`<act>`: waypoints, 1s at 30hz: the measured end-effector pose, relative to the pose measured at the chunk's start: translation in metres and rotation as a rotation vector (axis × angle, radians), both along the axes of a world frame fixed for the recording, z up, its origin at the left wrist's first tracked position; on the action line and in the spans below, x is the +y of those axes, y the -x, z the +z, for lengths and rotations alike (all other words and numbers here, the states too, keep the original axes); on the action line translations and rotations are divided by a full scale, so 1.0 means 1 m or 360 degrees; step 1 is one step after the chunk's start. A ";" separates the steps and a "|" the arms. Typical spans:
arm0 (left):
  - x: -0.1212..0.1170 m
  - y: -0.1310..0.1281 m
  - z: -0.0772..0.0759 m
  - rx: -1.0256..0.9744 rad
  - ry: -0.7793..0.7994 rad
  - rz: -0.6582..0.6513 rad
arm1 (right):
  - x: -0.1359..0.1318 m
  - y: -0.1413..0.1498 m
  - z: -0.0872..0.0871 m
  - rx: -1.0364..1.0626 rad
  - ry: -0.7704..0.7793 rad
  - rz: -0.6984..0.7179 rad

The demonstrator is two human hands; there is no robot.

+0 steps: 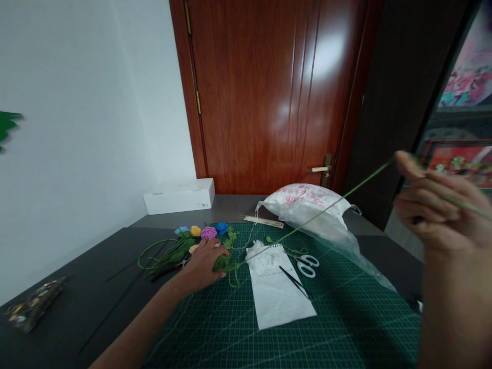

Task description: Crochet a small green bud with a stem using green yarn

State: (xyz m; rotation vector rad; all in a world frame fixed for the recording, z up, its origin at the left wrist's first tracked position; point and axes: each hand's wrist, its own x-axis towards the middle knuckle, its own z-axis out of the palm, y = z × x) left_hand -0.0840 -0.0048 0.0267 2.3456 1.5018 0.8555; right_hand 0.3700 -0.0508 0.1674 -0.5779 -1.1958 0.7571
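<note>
My left hand [205, 262] rests on the green cutting mat [338, 328], its fingers closed on a small green crocheted piece [223, 263]. A taut green yarn strand [315, 217] runs from that piece up to my right hand [438, 210], which is raised at the right and pinches the strand between curled fingers. Beside my left hand lie crocheted flowers [209, 232] in purple, yellow and blue with green stems [165, 254].
White paper sheet [279, 297], scissors [307, 264] and a dark thin tool [294, 281] lie on the mat. A white plastic bag [307, 202], a ruler [264, 221] and a white box [180, 195] sit behind. Red wooden door [269, 92] ahead; glittery bundle [33, 306] at left.
</note>
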 end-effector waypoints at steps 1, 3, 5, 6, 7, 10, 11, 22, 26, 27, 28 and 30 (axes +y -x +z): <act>-0.002 -0.007 0.006 -0.0033 0.0021 -0.0064 | 0.003 0.022 0.000 0.0064 0.0200 0.0260; -0.005 -0.024 0.016 -0.0112 0.0117 -0.0243 | 0.012 0.063 -0.003 0.0139 0.0518 0.0698; -0.004 -0.041 0.021 -0.0219 0.0275 -0.0401 | 0.023 0.093 -0.011 0.0107 0.0618 0.0950; -0.003 -0.047 0.022 -0.0286 0.0370 -0.0462 | 0.028 0.103 -0.016 0.0079 0.0641 0.1029; -0.002 -0.053 0.023 -0.0371 0.0454 -0.0503 | 0.032 0.110 -0.021 0.0036 0.0656 0.1101; 0.002 -0.059 0.029 -0.0664 0.0527 -0.0501 | 0.039 0.115 -0.032 -0.0174 0.0648 0.1161; 0.002 -0.059 0.034 -0.0748 0.0517 -0.0482 | 0.040 0.113 -0.034 -0.0284 0.0628 0.1162; -0.008 -0.078 0.081 -0.1181 0.0429 -0.0332 | 0.036 0.145 -0.055 -0.1518 0.0379 0.0564; -0.007 -0.092 0.071 -0.1318 0.0463 -0.0313 | 0.037 0.169 -0.066 -0.1107 0.0401 0.0553; -0.007 -0.093 0.069 -0.1355 0.0465 -0.0313 | 0.037 0.174 -0.069 -0.1066 0.0381 0.0513; -0.007 -0.094 0.066 -0.1390 0.0472 -0.0317 | 0.038 0.178 -0.072 -0.1043 0.0345 0.0440; -0.007 -0.093 0.063 -0.1456 0.0509 -0.0345 | 0.040 0.183 -0.077 -0.1018 0.0292 0.0322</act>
